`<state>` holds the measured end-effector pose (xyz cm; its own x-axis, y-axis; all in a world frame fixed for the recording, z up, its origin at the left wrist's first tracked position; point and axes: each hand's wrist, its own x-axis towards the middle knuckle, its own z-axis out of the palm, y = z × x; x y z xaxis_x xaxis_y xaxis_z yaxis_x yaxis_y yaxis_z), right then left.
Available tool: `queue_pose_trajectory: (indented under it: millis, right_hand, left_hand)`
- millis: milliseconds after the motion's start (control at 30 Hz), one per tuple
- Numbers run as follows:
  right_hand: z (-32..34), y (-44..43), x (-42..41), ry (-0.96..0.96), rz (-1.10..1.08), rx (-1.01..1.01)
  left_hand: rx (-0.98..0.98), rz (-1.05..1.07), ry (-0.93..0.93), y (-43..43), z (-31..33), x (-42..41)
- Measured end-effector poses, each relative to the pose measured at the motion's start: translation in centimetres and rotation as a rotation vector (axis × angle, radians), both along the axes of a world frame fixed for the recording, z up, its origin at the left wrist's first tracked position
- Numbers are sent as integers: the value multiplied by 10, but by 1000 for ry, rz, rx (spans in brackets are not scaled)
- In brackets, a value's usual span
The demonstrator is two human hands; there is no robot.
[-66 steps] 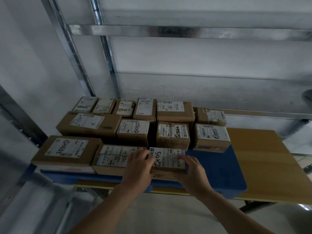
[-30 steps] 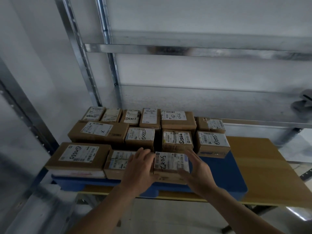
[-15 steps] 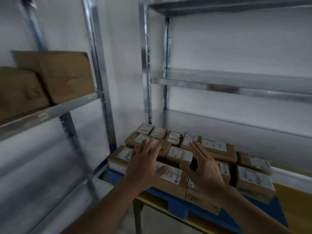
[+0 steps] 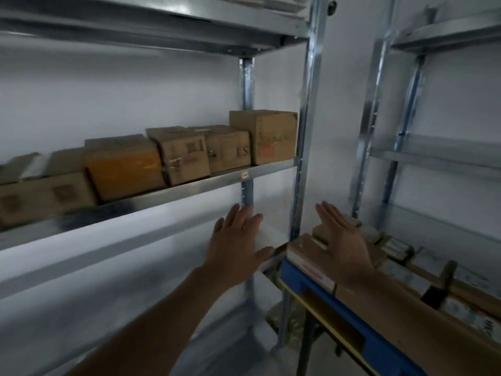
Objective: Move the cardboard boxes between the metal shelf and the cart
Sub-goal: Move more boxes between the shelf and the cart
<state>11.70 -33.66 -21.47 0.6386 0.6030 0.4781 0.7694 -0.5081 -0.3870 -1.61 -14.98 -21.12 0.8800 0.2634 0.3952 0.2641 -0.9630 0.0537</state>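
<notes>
Both bare hands were raised with fingers spread and palms forward, gripping nothing, in front of a metal shelf (image 4: 173, 191). The left hand (image 4: 238, 248) hovered below the shelf's loaded tier, while the right hand (image 4: 343, 242) hung over the near corner of the cart (image 4: 311, 283), above but not closed on the labelled cardboard boxes (image 4: 306, 256) packed on its blue deck. Those boxes lay at about 4 o'clock from the left hand and directly under the right. A second row of cardboard boxes (image 4: 179, 156) sat on the shelf tier at roughly 10 o'clock from both hands, well apart from either. Motion blur softened the labels, leaving their markings mostly unreadable.
</notes>
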Motion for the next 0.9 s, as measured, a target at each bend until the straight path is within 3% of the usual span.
queue_pose_trajectory:
  millis: [400, 900]
  right_hand:
    - [42, 164, -142, -119, 365, 110]
    - [108, 344, -399, -276, 589, 294]
  left_hand:
    - [46, 317, -154, 96, 41, -191]
    - [271, 384, -403, 239, 78, -460]
